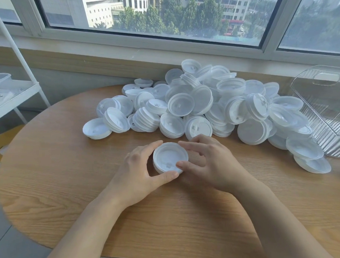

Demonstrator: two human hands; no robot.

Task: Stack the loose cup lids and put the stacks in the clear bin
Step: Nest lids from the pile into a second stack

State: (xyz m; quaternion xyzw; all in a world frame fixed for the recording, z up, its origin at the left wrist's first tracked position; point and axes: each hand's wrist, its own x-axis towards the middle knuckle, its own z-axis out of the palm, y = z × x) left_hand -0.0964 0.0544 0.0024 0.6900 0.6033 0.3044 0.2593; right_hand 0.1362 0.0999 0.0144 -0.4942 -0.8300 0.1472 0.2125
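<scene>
Behind your round, light wooden table [70, 182] ran a wide window [160, 14] over trees and buildings, and a white metal shelf rack [13, 92] stood at the left edge of the frame. You had a short stack of white, round plastic cup lids [170, 158] resting on the table at centre frame, just in front of the big loose heap of translucent white lids [203, 108] that filled the upper middle. Your left hand [137, 173] curled round the stack's left side, thumb on the near rim and fingers over the far rim; your right hand [209, 162] pinched the right side, its thumb lying on the top lid's rim. How many lids were in the stack could not be told. The clear, ribbed plastic bin [330, 112] sat at the right edge of the frame, beside the heap, apparently still without stacks. To do this step well, you probably needed to square the rims with both hands and press evenly until the lids nested, keeping the stack upright and low enough to carry without it slewing apart.
</scene>
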